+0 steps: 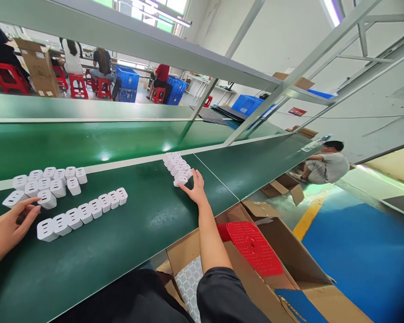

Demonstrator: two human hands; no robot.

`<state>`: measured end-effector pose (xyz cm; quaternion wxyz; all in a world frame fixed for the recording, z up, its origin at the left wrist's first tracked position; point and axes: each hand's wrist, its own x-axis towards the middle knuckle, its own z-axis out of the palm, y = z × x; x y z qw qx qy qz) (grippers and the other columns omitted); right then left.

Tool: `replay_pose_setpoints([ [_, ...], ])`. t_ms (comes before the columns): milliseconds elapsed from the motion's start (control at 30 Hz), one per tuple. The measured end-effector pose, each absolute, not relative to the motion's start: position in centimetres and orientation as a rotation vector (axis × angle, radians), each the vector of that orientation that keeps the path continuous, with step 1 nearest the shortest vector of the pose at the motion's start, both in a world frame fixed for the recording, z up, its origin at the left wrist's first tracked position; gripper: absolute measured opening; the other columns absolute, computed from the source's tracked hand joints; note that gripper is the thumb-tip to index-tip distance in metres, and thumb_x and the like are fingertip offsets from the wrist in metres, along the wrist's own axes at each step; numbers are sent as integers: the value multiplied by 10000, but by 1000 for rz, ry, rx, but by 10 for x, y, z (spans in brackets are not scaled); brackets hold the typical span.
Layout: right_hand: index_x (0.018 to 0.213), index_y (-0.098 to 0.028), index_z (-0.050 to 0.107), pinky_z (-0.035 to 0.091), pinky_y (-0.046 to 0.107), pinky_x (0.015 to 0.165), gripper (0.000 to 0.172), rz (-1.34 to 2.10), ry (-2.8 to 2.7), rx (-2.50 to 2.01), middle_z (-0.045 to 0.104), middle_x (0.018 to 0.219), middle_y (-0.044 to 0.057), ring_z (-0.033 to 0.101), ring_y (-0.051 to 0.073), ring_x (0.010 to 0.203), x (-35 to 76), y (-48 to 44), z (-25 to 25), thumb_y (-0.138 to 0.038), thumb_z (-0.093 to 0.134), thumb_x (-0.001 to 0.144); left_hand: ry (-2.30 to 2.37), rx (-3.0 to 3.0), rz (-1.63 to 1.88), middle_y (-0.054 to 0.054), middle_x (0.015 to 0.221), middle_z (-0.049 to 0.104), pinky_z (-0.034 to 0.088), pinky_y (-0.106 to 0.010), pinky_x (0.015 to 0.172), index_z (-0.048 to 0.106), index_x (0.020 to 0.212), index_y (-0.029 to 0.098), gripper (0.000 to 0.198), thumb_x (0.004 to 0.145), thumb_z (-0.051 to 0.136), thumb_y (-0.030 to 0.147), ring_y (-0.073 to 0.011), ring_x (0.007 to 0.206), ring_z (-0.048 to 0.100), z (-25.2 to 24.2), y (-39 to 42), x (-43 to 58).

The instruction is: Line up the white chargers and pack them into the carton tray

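Several white charger plugs lie in groups on a green work table (148, 220). My right hand (195, 188) reaches far out, fingers stretched, touching the near end of a double row of plugs (177, 167). My left hand (7, 226) rests at the left edge with fingers loosely curled beside a plug (15, 198), holding nothing that I can see. A cluster of plugs (50, 180) sits just beyond that hand. A single line of plugs (83, 212) runs to its right.
A green conveyor belt (87, 143) runs behind the table under a metal shelf frame. Open cardboard boxes (289, 260) and a red plastic stool (252, 246) stand at my right. One person (325, 163) sits on the floor; others sit on red stools far behind.
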<state>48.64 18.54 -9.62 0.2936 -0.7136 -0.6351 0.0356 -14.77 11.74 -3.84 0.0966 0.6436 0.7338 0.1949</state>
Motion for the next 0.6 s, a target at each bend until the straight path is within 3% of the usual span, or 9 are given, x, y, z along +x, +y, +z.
replay_pose_setpoints([
  [233, 1551, -234, 301, 283, 553, 1207, 893, 160, -1626, -1839, 329, 1574, 165, 288, 341, 1484, 496, 185, -104, -692, 565, 831, 2163, 1927, 573, -10, 961, 704, 443, -230, 664, 572, 1288, 276, 527, 882, 408, 570, -148, 732, 647, -44, 120, -153],
  [400, 1573, -203, 237, 389, 520, 1145, 818, 178, -1589, -1797, 387, 1533, 188, 498, 311, 1331, 497, 190, -108, -602, 481, 901, 2176, 1935, 560, -10, 936, 706, 446, -231, 660, 575, 1280, 276, 520, 885, 415, 573, -148, 723, 658, -46, 122, -156],
  [600, 1564, -166, 264, 440, 517, 1086, 836, 163, -1532, -1803, 543, 1315, 190, 576, 305, 1184, 496, 193, -111, -567, 524, 877, 2154, 1979, 587, 8, 917, 716, 449, -216, 644, 583, 1265, 290, 455, 910, 443, 538, -143, 710, 671, -44, 122, -152],
])
